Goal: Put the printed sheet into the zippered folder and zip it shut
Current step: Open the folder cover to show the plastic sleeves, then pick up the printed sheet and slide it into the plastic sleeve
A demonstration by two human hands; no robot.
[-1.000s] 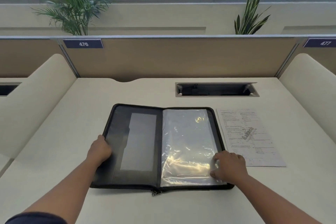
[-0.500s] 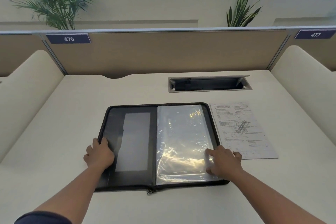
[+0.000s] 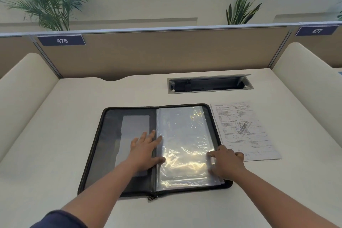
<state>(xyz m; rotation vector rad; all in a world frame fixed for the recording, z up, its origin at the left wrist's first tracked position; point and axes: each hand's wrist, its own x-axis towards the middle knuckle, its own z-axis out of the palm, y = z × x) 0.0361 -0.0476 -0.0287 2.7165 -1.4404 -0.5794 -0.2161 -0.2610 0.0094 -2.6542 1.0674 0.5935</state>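
A black zippered folder (image 3: 109, 135) lies open flat on the desk, with a grey inner pocket on its left half and shiny clear plastic sleeves (image 3: 185, 135) on its right half. Its zip pull (image 3: 151, 198) hangs at the front of the spine. The printed sheet (image 3: 244, 129) lies flat on the desk just right of the folder. My left hand (image 3: 146, 148) rests flat near the spine, fingers straight, touching the sleeves' left edge. My right hand (image 3: 225, 161) has its fingers curled at the sleeves' lower right edge, pinching the plastic.
An open cable box (image 3: 210, 84) is sunk into the desk behind the folder. Padded cream dividers (image 3: 24, 83) flank the desk on both sides, and a tan partition (image 3: 166, 50) closes the back.
My left hand has moved from the folder's left edge to the middle by the spine and flattened. My right hand stays at the sleeves' lower right edge.
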